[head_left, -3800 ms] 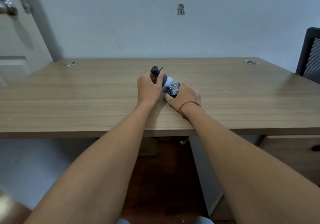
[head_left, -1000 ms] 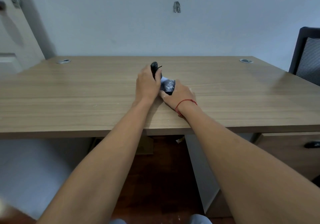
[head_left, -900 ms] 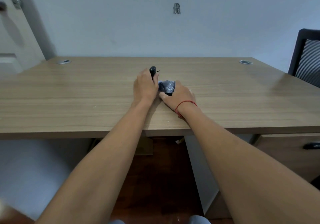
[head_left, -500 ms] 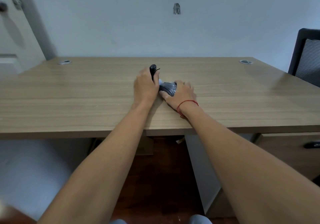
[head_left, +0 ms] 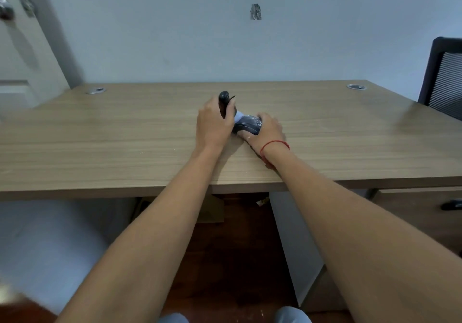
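On the wooden desk (head_left: 125, 132), near its middle, my left hand (head_left: 212, 125) grips a black handle (head_left: 224, 102) that sticks up past my fingers. My right hand (head_left: 268, 131), with a red string round the wrist, grips a dark shiny piece (head_left: 247, 125) lying on the desk right beside the left hand. A pale bluish bit (head_left: 238, 116) shows between the handle and the dark piece. What the whole object is stays hidden under my hands.
Two round cable grommets sit at the desk's back corners, the left grommet (head_left: 96, 90) and the right grommet (head_left: 356, 87). A black mesh chair (head_left: 445, 77) stands at the right. A drawer unit (head_left: 422, 212) is under the desk on the right, and a door (head_left: 17, 47) at the far left.
Both hands stay on the object at the same spot. Over the last second the dark piece under my right hand has turned, and the black handle has tilted a little more upright.
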`<state>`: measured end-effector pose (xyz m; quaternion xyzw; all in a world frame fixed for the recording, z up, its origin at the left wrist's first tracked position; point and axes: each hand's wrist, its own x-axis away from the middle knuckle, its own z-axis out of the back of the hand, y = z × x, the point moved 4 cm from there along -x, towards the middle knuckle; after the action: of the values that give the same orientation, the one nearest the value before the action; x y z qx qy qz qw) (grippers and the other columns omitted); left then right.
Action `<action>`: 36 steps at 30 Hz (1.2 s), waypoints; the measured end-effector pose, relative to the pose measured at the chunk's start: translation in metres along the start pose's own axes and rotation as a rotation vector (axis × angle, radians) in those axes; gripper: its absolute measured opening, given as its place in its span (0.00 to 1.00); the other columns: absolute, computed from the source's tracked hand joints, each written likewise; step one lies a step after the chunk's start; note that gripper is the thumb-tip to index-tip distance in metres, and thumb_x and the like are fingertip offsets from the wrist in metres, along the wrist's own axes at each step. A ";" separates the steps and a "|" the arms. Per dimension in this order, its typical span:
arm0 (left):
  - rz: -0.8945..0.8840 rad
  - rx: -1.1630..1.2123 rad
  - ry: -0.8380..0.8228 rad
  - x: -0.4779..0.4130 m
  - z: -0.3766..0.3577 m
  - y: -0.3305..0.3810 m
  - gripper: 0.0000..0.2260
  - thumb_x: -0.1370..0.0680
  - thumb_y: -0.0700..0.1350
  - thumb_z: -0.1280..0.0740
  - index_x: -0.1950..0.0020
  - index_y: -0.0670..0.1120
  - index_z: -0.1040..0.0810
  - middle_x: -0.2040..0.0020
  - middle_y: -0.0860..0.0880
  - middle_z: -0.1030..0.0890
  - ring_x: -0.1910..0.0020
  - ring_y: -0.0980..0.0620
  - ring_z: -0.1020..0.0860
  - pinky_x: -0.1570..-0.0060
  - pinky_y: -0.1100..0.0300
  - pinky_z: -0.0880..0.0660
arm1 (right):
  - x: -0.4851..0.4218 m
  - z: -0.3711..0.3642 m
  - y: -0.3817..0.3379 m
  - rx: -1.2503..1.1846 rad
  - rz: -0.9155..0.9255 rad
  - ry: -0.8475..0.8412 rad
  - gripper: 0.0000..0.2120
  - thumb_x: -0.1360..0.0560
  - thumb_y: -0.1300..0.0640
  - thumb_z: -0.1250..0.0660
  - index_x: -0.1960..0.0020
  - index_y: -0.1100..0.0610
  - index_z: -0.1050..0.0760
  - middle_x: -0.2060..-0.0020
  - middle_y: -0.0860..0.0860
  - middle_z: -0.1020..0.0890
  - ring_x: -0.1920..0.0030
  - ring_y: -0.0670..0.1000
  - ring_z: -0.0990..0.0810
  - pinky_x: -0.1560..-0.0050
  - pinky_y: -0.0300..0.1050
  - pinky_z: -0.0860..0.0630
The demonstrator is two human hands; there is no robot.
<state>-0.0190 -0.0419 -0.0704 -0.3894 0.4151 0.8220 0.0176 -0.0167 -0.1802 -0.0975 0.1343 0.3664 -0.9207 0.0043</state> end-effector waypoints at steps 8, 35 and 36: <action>0.006 0.050 0.045 0.002 0.006 0.004 0.12 0.22 0.47 0.34 0.60 0.40 0.25 0.64 0.44 0.23 0.65 0.47 0.27 0.65 0.60 0.36 | 0.001 -0.003 -0.001 0.061 0.004 0.015 0.26 0.26 0.48 0.30 0.32 0.55 0.33 0.37 0.54 0.23 0.36 0.58 0.26 0.38 0.55 0.28; 0.170 -0.030 -0.026 -0.005 0.002 -0.019 0.12 0.22 0.46 0.36 0.50 0.36 0.24 0.50 0.37 0.20 0.50 0.39 0.24 0.57 0.55 0.33 | -0.001 -0.001 0.000 -0.093 0.023 -0.205 0.30 0.26 0.52 0.30 0.27 0.52 0.36 0.32 0.53 0.26 0.32 0.57 0.28 0.30 0.54 0.33; 0.170 -0.051 -0.038 -0.004 0.000 -0.019 0.11 0.22 0.45 0.36 0.49 0.36 0.24 0.50 0.37 0.20 0.49 0.39 0.24 0.58 0.56 0.34 | -0.002 -0.001 0.001 -0.103 0.014 -0.202 0.30 0.26 0.53 0.30 0.26 0.52 0.37 0.31 0.53 0.27 0.32 0.58 0.28 0.30 0.55 0.33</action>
<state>-0.0093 -0.0277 -0.0802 -0.3375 0.4251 0.8381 -0.0543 -0.0144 -0.1806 -0.0986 0.0429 0.4098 -0.9095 0.0548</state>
